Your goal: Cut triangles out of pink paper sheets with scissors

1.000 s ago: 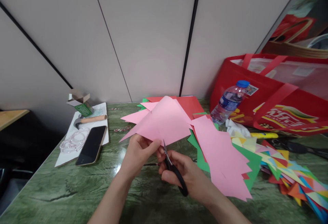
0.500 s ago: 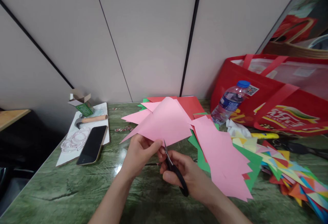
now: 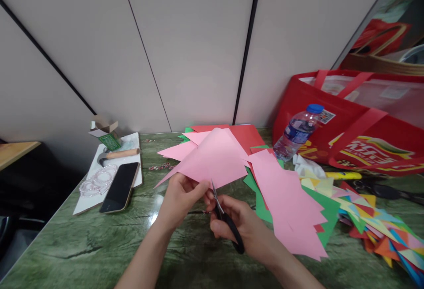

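Note:
My left hand (image 3: 185, 196) pinches the near edge of a pink sheet of paper (image 3: 217, 156), which bulges upward in front of it. In my right hand (image 3: 236, 223) is a pair of scissors (image 3: 228, 227) with black handles. Their blades meet the paper's near edge, just right of my left fingertips. Under and behind the held sheet lie more pink pieces and red paper (image 3: 250, 134). To the right, a pink sheet with a jagged edge (image 3: 285, 205) rests on green paper (image 3: 326, 209).
At left, a white board bears a phone (image 3: 119, 187), a wooden-handled tool (image 3: 121, 153), beaded strands (image 3: 97, 181) and a small green box (image 3: 107, 136). On the right are a water bottle (image 3: 296, 132), a red bag (image 3: 364, 121) and a heap of colourful folded paper (image 3: 380, 223).
My right thumb and fingers have shifted very slightly on the scissors. The held pink sheet has dipped a little at its top; otherwise almost nothing differs.

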Demonstrator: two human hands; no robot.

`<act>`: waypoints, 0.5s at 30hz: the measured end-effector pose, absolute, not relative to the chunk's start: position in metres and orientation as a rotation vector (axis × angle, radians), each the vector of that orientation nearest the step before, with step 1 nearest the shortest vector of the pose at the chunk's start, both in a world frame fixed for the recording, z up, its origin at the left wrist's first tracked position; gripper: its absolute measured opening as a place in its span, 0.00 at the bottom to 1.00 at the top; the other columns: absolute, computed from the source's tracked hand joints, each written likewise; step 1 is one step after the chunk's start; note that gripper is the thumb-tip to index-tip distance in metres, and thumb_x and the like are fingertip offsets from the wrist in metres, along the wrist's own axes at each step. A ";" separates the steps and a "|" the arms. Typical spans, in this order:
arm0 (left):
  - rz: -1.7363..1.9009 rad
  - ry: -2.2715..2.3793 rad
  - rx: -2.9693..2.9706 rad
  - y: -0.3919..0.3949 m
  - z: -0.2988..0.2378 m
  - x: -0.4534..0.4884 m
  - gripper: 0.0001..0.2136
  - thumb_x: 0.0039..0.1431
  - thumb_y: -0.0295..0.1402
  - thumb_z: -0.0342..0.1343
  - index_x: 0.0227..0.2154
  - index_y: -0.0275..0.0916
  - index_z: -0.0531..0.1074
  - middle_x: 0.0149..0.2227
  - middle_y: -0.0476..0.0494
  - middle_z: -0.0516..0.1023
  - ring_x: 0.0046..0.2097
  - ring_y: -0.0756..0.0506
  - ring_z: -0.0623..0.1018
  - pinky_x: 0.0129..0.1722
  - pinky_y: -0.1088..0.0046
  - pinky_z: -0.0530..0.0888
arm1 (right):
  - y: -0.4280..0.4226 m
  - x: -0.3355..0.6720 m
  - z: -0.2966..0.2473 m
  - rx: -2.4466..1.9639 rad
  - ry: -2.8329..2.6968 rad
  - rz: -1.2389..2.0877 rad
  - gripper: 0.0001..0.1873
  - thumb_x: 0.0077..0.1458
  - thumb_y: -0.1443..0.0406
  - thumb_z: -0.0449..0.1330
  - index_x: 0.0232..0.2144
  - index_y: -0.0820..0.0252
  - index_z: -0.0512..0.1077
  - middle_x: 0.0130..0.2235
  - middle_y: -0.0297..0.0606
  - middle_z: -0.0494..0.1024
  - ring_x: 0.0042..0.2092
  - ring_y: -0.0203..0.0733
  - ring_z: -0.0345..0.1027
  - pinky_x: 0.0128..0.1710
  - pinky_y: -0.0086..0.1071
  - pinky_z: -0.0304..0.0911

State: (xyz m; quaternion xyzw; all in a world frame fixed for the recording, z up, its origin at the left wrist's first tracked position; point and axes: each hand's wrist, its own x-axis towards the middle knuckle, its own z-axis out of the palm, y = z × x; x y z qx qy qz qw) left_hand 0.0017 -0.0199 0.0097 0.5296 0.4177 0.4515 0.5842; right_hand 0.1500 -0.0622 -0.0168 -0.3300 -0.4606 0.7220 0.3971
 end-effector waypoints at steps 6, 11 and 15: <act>1.057 0.966 1.243 -0.020 0.010 0.001 0.06 0.52 0.30 0.60 0.24 0.33 0.73 0.20 0.47 0.77 0.22 0.50 0.75 0.22 0.76 0.71 | -0.063 0.150 -0.016 -0.877 -1.174 1.825 0.17 0.42 0.60 0.68 0.30 0.59 0.65 0.29 0.29 0.66 0.25 0.30 0.59 0.25 0.28 0.56; 1.058 0.966 1.238 -0.020 0.009 0.001 0.06 0.53 0.30 0.60 0.25 0.33 0.72 0.20 0.48 0.76 0.22 0.51 0.74 0.22 0.77 0.71 | -0.062 0.148 -0.024 -0.902 -1.181 1.794 0.14 0.44 0.61 0.67 0.30 0.60 0.66 0.28 0.27 0.67 0.22 0.28 0.61 0.22 0.25 0.57; 1.057 0.975 1.245 -0.021 0.010 0.001 0.06 0.53 0.30 0.60 0.25 0.33 0.72 0.20 0.48 0.76 0.22 0.51 0.74 0.22 0.77 0.71 | -0.063 0.148 -0.024 -0.913 -1.218 1.764 0.14 0.45 0.60 0.66 0.29 0.60 0.66 0.25 0.26 0.67 0.21 0.27 0.61 0.21 0.24 0.57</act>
